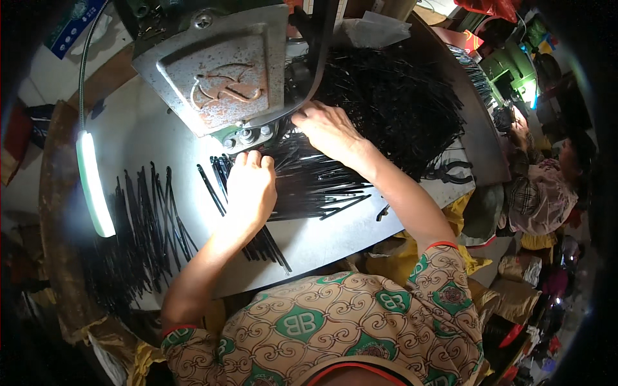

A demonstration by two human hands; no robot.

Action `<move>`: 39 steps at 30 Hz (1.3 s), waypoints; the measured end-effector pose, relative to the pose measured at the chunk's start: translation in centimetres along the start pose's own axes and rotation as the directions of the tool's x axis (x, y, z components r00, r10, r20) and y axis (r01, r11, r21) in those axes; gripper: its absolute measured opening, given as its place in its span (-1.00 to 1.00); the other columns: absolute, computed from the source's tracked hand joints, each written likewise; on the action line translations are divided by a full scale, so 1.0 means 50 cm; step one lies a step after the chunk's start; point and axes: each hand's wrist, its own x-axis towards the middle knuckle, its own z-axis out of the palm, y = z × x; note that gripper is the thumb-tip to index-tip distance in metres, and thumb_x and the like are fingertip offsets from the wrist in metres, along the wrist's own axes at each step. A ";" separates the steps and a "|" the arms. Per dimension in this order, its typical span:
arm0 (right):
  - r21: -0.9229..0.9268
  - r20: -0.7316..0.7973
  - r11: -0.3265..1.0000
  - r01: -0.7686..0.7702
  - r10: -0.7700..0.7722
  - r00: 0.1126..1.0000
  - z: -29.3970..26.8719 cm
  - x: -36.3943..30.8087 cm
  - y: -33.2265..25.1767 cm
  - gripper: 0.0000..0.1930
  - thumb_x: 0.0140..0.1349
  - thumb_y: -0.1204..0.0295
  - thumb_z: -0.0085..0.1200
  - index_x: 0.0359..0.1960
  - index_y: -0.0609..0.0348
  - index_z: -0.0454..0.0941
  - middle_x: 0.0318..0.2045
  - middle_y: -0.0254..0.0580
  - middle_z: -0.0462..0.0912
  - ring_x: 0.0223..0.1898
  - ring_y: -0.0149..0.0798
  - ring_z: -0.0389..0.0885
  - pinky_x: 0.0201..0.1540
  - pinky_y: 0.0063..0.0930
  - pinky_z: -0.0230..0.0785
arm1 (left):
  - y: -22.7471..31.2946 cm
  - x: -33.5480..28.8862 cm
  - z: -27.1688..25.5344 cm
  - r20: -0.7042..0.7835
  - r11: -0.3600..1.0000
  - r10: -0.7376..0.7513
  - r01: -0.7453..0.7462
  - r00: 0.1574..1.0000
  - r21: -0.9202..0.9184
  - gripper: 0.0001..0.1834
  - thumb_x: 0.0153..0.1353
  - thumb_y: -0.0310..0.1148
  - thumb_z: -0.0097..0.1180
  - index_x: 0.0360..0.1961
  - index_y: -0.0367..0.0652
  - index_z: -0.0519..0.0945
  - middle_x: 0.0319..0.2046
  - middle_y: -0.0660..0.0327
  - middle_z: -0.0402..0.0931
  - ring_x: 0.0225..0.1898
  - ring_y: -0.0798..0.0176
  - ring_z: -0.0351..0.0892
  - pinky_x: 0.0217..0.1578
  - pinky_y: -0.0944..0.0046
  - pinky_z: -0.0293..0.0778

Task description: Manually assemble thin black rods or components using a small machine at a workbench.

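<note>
My left hand (252, 192) is closed, its fingers curled just below the bolted lower end of a grey metal machine head (225, 71). Whatever its fingertips pinch is hidden. Thin black rods (267, 249) stick out from under this hand and wrist, lying on the pale worktop. Higher and to the right, my right hand (329, 132) bends its fingers in against the machine's right side. Its fingertips are partly hidden, and I cannot make out what they grip. More black rods (322, 193) lie spread below the right hand.
A large heap of thin black rods (393, 96) covers the back right. Others (151, 212) lie in rows at the left, under a lit lamp tube (95, 186). Black-handled pliers (450, 172) rest at the right edge. Another person (541, 193) works farther right.
</note>
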 end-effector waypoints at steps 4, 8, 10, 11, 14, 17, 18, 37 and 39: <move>0.061 -0.051 0.998 0.029 -0.026 0.998 -0.011 -0.008 -0.003 -0.80 -0.04 0.58 -0.10 -0.31 0.19 0.41 -0.36 -0.10 0.48 -0.30 -0.11 0.50 -0.28 -0.32 0.42 | -0.011 -0.005 -0.032 -0.079 0.976 -0.022 0.004 0.997 -0.218 -0.89 -0.08 -0.52 0.04 -0.47 -0.27 0.41 -0.52 0.05 0.33 -0.41 0.06 0.37 -0.38 0.19 0.31; 0.170 -0.105 0.985 0.037 -0.019 0.994 -0.019 -0.013 -0.027 -0.85 -0.01 0.55 -0.07 -0.34 0.20 0.42 -0.39 -0.12 0.50 -0.40 -0.10 0.53 -0.36 -0.36 0.44 | -0.047 -0.020 -0.046 -0.085 0.907 -0.196 0.147 0.977 -0.396 -0.92 0.02 -0.58 -0.08 -0.40 -0.30 0.39 -0.56 0.06 0.37 -0.53 0.16 0.42 -0.49 0.30 0.33; 0.295 -0.088 0.955 0.029 -0.003 0.996 -0.023 -0.014 -0.042 -0.90 0.02 0.52 -0.05 -0.39 0.22 0.44 -0.48 -0.16 0.51 -0.47 -0.20 0.53 -0.42 -0.44 0.41 | -0.062 -0.023 -0.044 -0.014 0.710 -0.402 0.302 0.916 -0.637 -0.88 0.04 -0.60 -0.08 -0.35 -0.29 0.42 -0.59 0.11 0.35 -0.57 0.28 0.38 -0.51 0.36 0.31; 0.354 -0.080 0.935 0.023 0.006 0.997 -0.027 -0.012 -0.048 -0.91 0.03 0.51 -0.04 -0.41 0.23 0.45 -0.53 -0.17 0.51 -0.51 -0.25 0.53 -0.45 -0.49 0.40 | -0.065 -0.020 -0.048 -0.125 0.799 -0.331 0.207 0.935 -0.564 -0.87 0.04 -0.60 -0.07 -0.33 -0.28 0.42 -0.59 0.12 0.35 -0.57 0.29 0.37 -0.50 0.37 0.31; 0.710 0.241 0.642 -0.288 0.163 0.957 -0.057 0.005 -0.073 -0.87 0.04 0.45 0.01 -0.48 0.28 0.47 -0.67 -0.30 0.46 -0.58 -0.47 0.44 -0.52 -0.59 0.31 | -0.069 -0.015 -0.061 -0.289 0.917 -0.166 0.040 0.943 -0.396 -0.83 0.02 -0.63 -0.05 -0.31 -0.27 0.42 -0.54 0.11 0.35 -0.51 0.25 0.37 -0.45 0.37 0.31; 0.870 0.256 0.383 -0.310 0.187 0.948 -0.037 0.012 -0.082 -0.87 0.04 0.43 0.02 -0.52 0.26 0.49 -0.70 -0.43 0.41 -0.63 -0.61 0.31 -0.60 -0.73 0.16 | -0.069 -0.013 -0.068 -0.216 0.898 -0.203 0.094 0.955 -0.429 -0.81 0.00 -0.66 -0.05 -0.30 -0.29 0.40 -0.43 0.05 0.38 -0.42 0.09 0.41 -0.38 0.29 0.34; 0.888 0.300 0.302 -0.346 0.188 0.935 -0.040 0.015 -0.085 -0.88 0.04 0.44 0.02 -0.53 0.24 0.49 -0.69 -0.44 0.42 -0.63 -0.61 0.30 -0.61 -0.74 0.14 | -0.069 -0.013 -0.069 -0.227 0.888 -0.212 0.091 0.950 -0.451 -0.82 0.01 -0.65 -0.05 -0.31 -0.29 0.40 -0.45 0.05 0.39 -0.43 0.10 0.41 -0.39 0.29 0.34; 0.942 0.329 -0.001 -0.334 0.179 0.927 -0.034 0.020 -0.097 -0.86 0.08 0.41 -0.03 -0.55 0.20 0.46 -0.70 -0.54 0.28 -0.69 -0.68 0.15 -0.68 -0.82 -0.03 | -0.078 -0.012 -0.048 -0.215 0.768 -0.330 0.128 0.919 -0.628 -0.86 0.11 -0.54 -0.09 -0.30 -0.32 0.48 -0.64 0.20 0.39 -0.59 0.42 0.35 -0.52 0.46 0.29; 0.944 0.322 0.012 -0.331 0.188 0.928 -0.031 0.020 -0.098 -0.86 0.08 0.41 -0.03 -0.56 0.19 0.46 -0.70 -0.54 0.28 -0.69 -0.69 0.14 -0.69 -0.82 -0.04 | -0.079 -0.013 -0.042 -0.220 0.744 -0.336 0.116 0.916 -0.658 -0.85 0.10 -0.54 -0.09 -0.30 -0.32 0.48 -0.64 0.20 0.39 -0.59 0.42 0.35 -0.52 0.46 0.29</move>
